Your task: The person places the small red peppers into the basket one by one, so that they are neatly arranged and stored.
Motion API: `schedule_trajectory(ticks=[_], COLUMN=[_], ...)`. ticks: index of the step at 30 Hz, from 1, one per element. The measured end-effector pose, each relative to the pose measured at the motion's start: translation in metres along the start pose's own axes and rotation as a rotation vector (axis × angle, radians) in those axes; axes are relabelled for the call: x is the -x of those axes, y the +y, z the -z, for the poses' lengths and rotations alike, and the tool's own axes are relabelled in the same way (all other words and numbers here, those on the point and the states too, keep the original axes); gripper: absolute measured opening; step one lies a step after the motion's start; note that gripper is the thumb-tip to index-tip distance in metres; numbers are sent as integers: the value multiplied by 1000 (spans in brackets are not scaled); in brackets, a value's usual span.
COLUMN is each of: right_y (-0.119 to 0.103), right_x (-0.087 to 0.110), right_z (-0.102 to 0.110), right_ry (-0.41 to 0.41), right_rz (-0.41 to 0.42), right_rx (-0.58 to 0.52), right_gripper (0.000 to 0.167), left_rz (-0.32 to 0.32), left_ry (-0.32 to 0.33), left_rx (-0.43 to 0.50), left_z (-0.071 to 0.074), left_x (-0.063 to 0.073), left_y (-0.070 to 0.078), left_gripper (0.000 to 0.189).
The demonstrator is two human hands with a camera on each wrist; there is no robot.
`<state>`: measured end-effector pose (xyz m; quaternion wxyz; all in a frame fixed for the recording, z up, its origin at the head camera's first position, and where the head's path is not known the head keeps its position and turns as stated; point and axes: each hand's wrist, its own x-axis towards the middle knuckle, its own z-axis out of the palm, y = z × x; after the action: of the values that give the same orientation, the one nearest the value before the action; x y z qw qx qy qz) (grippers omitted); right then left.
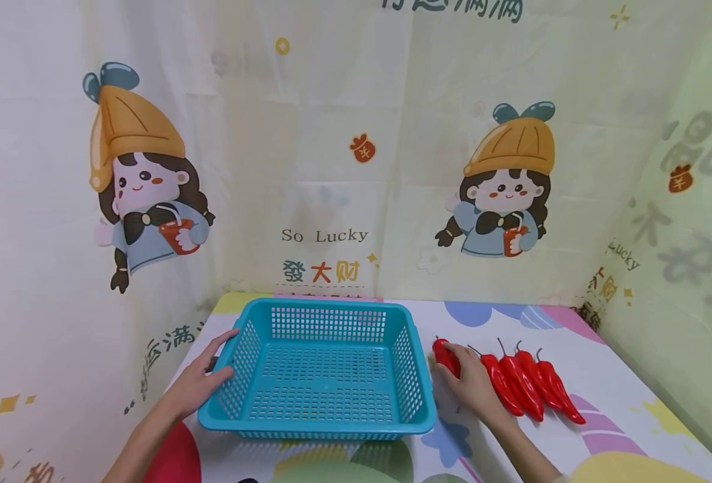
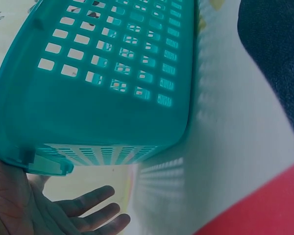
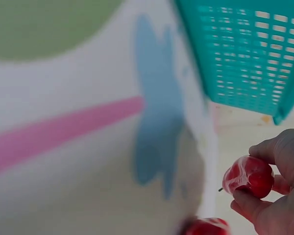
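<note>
A blue-green plastic basket (image 1: 325, 427) with a perforated floor and walls stands on the table, its inside bare. My left hand (image 1: 195, 384) is at its left rim, with the thumb and index finger touching the edge. In the left wrist view the other fingers (image 2: 95, 203) stretch out loosely beside the basket wall. Just right of the basket, my right hand (image 1: 473, 384) pinches a glossy red chili pepper (image 1: 445, 357) between thumb and fingers. The right wrist view shows this pepper (image 3: 247, 177) gripped from its sides, its short green stem pointing away from the hand.
Several more red chili peppers (image 1: 527, 386) lie side by side to the right of my right hand, stems toward the back. The table (image 1: 579, 355) has a colourful printed cover. A printed curtain (image 1: 331, 168) hangs behind it and along the sides.
</note>
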<state>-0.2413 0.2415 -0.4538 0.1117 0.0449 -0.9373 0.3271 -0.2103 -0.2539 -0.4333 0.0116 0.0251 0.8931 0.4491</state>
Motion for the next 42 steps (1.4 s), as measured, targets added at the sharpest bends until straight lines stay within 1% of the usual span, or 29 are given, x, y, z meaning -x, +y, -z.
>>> schedule_trajectory(ticks=[7, 15, 18, 25, 32, 39, 42], right_y=[-13, -26, -32, -46, -65, -81, -88], right_x=[-4, -4, -3, -4, 1, 4, 6], right_z=[17, 27, 30, 36, 40, 38, 37], right_ry=[32, 37, 43, 73, 87, 106, 98], right_rz=[-18, -50, -48, -5, 27, 94, 102], right_rx=[-5, -29, -46, -79, -115, -174, -208], right_gripper=[75, 78, 78, 78, 79, 77, 77], left_rz=[2, 2, 2, 11, 9, 16, 22], left_ry=[-2, -3, -5, 1, 4, 8, 8], left_rx=[23, 36, 36, 34, 46, 48, 46], left_z=[-1, 0, -1, -1, -2, -2, -2], left_x=[0, 0, 0, 0, 0, 0, 0], left_y=[-1, 0, 0, -1, 0, 2, 3], left_gripper=[74, 74, 74, 75, 75, 74, 73])
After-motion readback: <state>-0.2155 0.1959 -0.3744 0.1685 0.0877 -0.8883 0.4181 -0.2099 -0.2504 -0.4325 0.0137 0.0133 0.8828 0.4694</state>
